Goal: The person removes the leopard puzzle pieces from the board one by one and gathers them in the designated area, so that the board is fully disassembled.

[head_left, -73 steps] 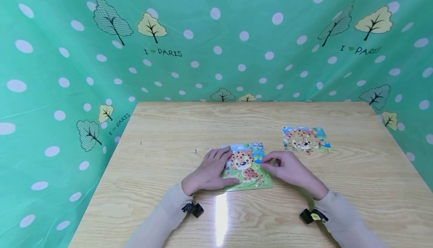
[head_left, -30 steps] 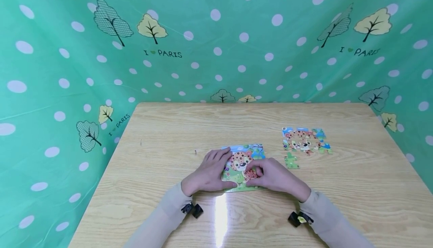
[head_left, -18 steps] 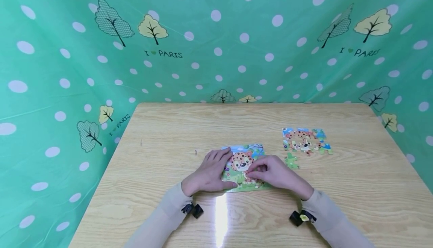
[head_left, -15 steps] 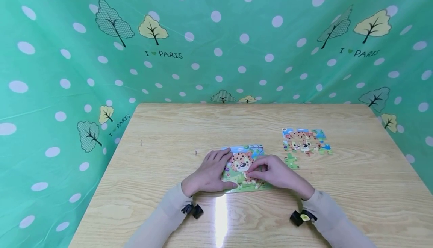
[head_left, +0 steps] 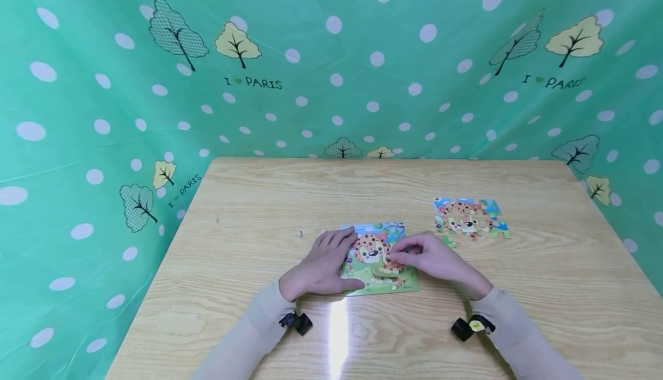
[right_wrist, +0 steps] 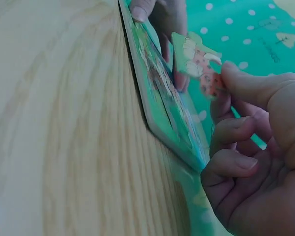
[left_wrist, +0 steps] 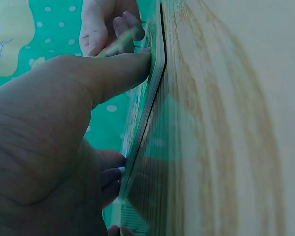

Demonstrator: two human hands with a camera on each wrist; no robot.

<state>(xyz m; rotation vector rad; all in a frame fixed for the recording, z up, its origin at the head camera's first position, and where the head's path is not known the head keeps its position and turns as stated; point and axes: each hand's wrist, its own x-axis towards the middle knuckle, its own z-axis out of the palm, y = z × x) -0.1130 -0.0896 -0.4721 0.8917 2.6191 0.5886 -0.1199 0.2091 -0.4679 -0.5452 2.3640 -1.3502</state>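
Observation:
A jigsaw board [head_left: 362, 288] with a spotted leopard cub picture lies on the table. My left hand [head_left: 322, 266] rests spread on its left side, thumb along the near edge. In the right wrist view, my right hand [right_wrist: 265, 132] pinches a puzzle piece [right_wrist: 199, 61] between thumb and forefinger. That piece shows white paws, red spotted fur and green grass. It is raised off the board and tilted, overlapping the cub's body in the head view, where my right hand [head_left: 435, 258] is over the board's right edge.
Several joined puzzle pieces [head_left: 466, 217] showing the cub's head lie on the table [head_left: 248, 196] behind my right hand. A green piece [head_left: 448, 242] just in front of them is partly hidden by that hand. A polka-dot cloth [head_left: 311, 34] hangs behind the table.
A green piece came to lie by the loose group. My right hand then went to the cub's body on the board and has lifted a piece, moving slightly right. My left hand stays put.

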